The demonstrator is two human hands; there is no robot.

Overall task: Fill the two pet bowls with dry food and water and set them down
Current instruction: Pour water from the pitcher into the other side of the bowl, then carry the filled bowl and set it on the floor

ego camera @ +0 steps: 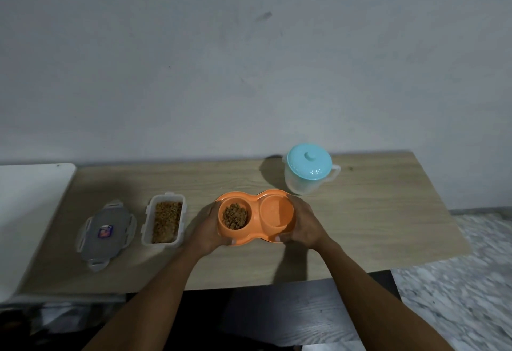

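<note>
An orange double pet bowl (256,198) is at the middle of the wooden table (374,226). Its left cup holds brown dry food (235,215). The right cup (277,213) looks smooth and orange; I cannot tell whether water is in it. My left hand (206,226) grips the bowl's left end, thumb on the front rim. My right hand (303,223) grips the right end the same way. A clear jug with a light blue lid (308,167) stands behind the bowl to the right, lid on.
An open clear container of dry food (164,220) sits left of the bowl. Its grey clip lid (106,234) lies further left. A white surface (27,212) adjoins the table's left edge. Patterned floor (457,281) shows at the right.
</note>
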